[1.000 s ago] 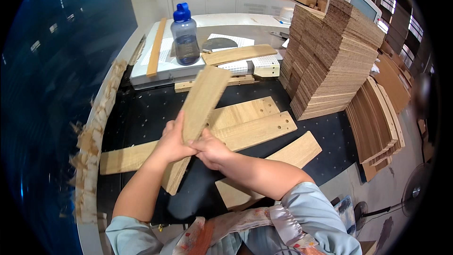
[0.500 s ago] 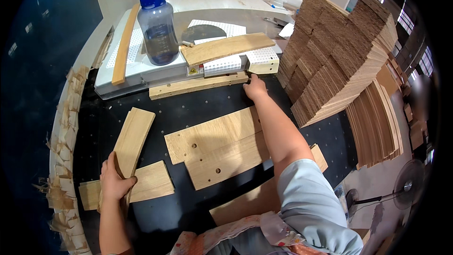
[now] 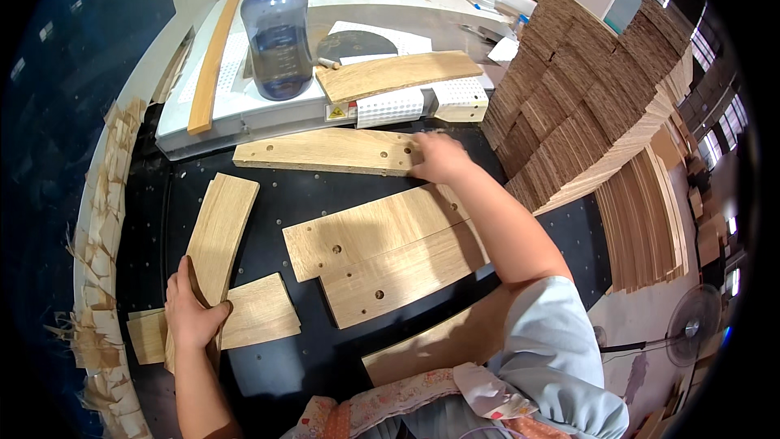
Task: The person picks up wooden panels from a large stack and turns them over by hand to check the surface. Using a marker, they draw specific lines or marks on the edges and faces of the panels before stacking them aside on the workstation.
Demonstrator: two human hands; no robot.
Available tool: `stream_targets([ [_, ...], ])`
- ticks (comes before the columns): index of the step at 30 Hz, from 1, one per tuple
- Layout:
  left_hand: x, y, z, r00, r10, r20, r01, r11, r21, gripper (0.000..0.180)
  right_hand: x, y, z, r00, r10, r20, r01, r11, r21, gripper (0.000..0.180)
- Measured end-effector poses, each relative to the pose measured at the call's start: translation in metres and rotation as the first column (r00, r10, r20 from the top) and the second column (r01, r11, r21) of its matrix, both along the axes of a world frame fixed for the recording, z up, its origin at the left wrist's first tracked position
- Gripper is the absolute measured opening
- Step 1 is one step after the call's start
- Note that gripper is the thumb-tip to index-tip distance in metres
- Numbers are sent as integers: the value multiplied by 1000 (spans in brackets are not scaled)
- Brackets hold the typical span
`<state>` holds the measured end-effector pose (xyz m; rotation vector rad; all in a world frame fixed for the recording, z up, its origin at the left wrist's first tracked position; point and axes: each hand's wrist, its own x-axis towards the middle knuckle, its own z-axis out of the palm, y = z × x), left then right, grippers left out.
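Observation:
My left hand (image 3: 193,313) is closed around the lower part of a short curved wooden board (image 3: 223,232), thumb on one side and fingers on the other. That board lies across another wooden board (image 3: 264,309) on the black table. Farther off, my right hand (image 3: 441,158) grips the right end of a long drilled wooden board (image 3: 325,149), whose broad face shows several holes; its fingertips are partly hidden. Between my arms lie two drilled wooden boards (image 3: 390,252) side by side. Another wooden board (image 3: 439,345) lies near my body, partly under my right arm.
A blue-capped water bottle (image 3: 278,41) stands on the white machine ledge (image 3: 260,126), beside a thin wooden strip (image 3: 215,65) and a loose board (image 3: 398,76). Tall stacks of brown boards (image 3: 585,89) rise at the right. Torn tape (image 3: 101,276) lines the left edge.
The far drilled board has turned from showing its narrow edge to showing its broad, holed face, with my right hand at its end. My left hand stays on its board.

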<state>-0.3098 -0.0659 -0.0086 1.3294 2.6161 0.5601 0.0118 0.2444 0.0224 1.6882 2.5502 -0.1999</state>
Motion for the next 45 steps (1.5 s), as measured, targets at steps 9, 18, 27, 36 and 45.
stream_targets([
  [9, 3, 6, 3, 1000, -24, -19, 25, 999, 41, 97, -62, 36, -14, 973, 229, 17, -221, 956, -192, 99],
  [18, -2, 15, 18, 998, -55, -43, 53, 997, -51, 98, 30, 52, -18, 933, 304, 195, -286, 951, -113, 91],
  [27, -50, 114, 21, 902, -429, -48, 411, 888, -204, 98, 73, 73, -26, 923, 376, 85, -329, 882, -338, 106],
  [36, -81, 161, -27, 776, -260, -575, 298, 954, -29, 56, 58, 54, -9, 955, 17, -298, -144, 899, -413, 70],
  [45, -51, 176, -59, 639, -50, 767, -480, 753, 449, 59, 4, 22, -56, 963, 160, -216, -156, 987, 36, 49],
])
